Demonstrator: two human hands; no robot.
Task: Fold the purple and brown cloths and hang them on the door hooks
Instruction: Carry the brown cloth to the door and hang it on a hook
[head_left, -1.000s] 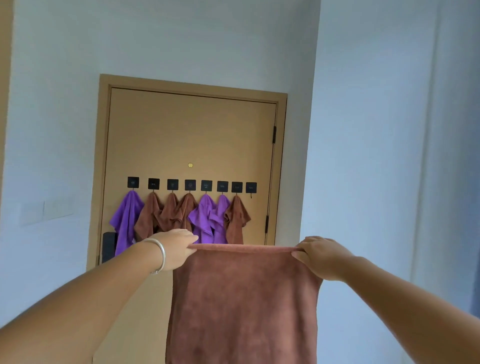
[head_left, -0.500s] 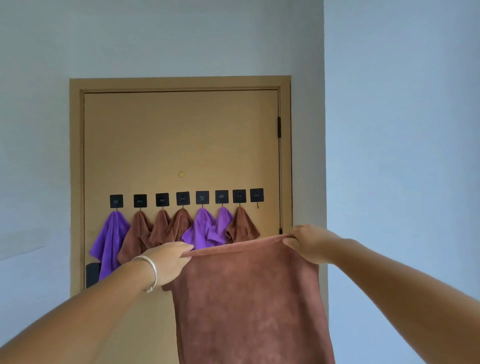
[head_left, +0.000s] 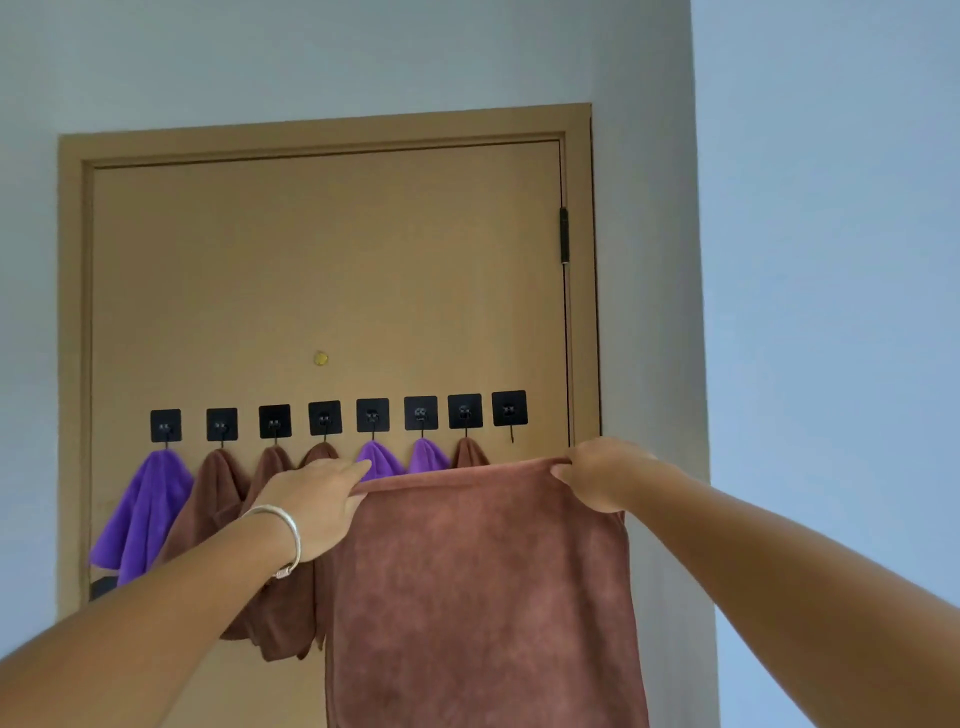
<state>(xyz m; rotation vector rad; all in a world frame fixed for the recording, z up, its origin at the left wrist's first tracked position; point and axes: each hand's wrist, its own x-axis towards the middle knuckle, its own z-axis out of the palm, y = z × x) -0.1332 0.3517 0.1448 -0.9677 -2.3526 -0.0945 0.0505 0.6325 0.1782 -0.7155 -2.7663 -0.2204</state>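
Note:
A brown cloth (head_left: 483, 587) hangs flat in front of me, stretched along its top edge. My left hand (head_left: 317, 501) pinches its top left corner and my right hand (head_left: 602, 475) pinches its top right corner. Behind it is a tan door (head_left: 322, 270) with a row of several black hooks (head_left: 373, 414). Purple cloths (head_left: 145, 512) and brown cloths (head_left: 221, 491) hang from all but the rightmost hook (head_left: 509, 410), which is bare. The held cloth hides the lower parts of the cloths on the right.
Pale grey-blue walls (head_left: 831, 312) frame the door, with a corner jutting out just right of the door frame (head_left: 582, 291). A brass peephole (head_left: 320, 358) sits above the hooks. A dark door handle (head_left: 101, 587) shows at lower left.
The view has closed in on the door and tilted up. Both hands have raised the brown cloth, whose top edge now reaches just under the hooks.

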